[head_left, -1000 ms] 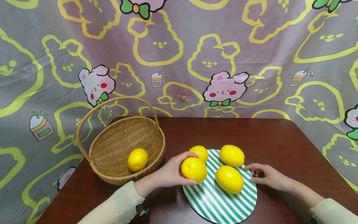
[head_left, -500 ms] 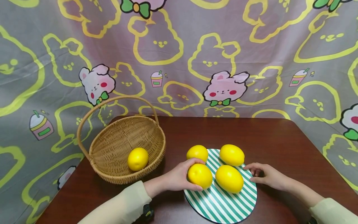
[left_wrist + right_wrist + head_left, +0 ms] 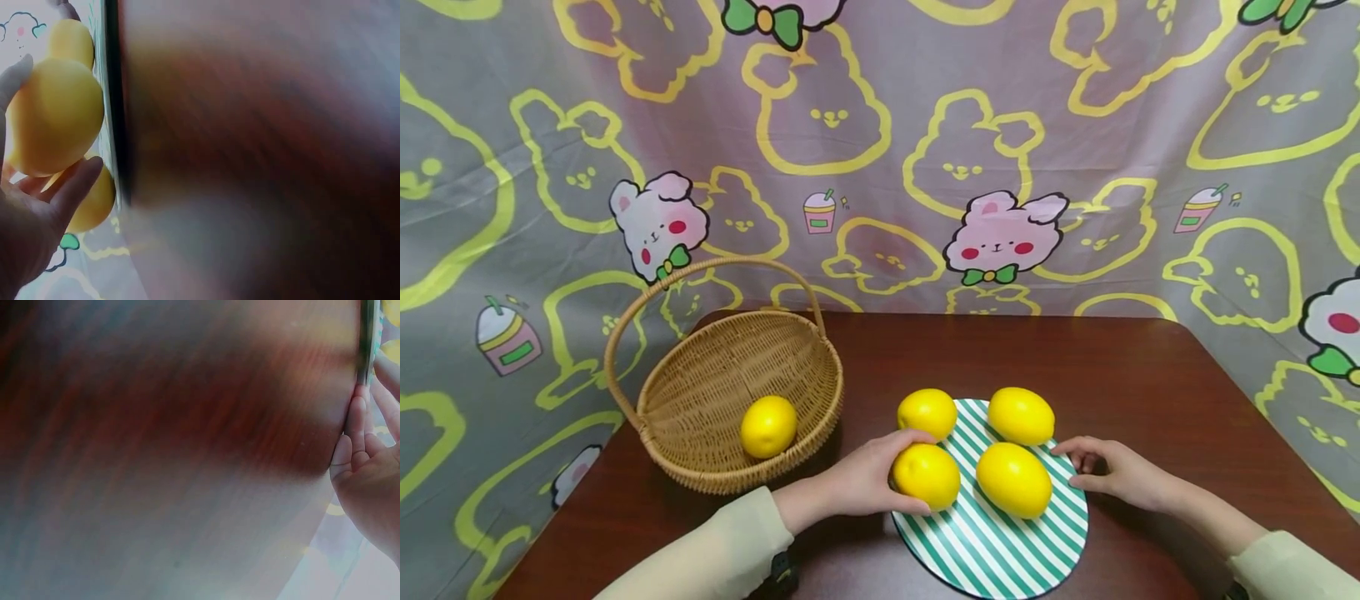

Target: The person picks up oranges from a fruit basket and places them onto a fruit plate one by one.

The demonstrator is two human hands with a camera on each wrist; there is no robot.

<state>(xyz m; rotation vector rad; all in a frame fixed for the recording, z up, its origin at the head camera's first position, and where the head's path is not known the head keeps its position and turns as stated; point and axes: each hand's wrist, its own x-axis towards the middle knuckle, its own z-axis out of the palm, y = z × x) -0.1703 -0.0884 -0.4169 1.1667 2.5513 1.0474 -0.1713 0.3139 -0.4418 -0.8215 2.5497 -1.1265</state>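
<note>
In the head view my left hand (image 3: pixel 868 477) grips a yellow lemon (image 3: pixel 927 477) over the left part of a round green-and-white striped board (image 3: pixel 992 554). Fingers and thumb curve round the fruit's sides; the left wrist view shows the held lemon (image 3: pixel 57 119) close up. Two lemons lie on the board, a far right one (image 3: pixel 1021 416) and a near right one (image 3: pixel 1014 480). Behind the held fruit is another lemon (image 3: pixel 927 414) at the board's left rim. My right hand (image 3: pixel 1116 475) holds the board's right rim, thumb and index finger at the edge (image 3: pixel 365 344).
A wicker basket (image 3: pixel 730 358) with a tall arched handle stands tilted at the left of the dark wooden table (image 3: pixel 1120 367). One lemon (image 3: pixel 769 427) lies inside it. A cartoon-print cloth (image 3: pixel 865 100) hangs behind and along both sides.
Holding the lemon, my left hand shifted right and toward me, then slightly back left. The lemon behind it shows more fully now. My right hand has stayed at the board's rim.
</note>
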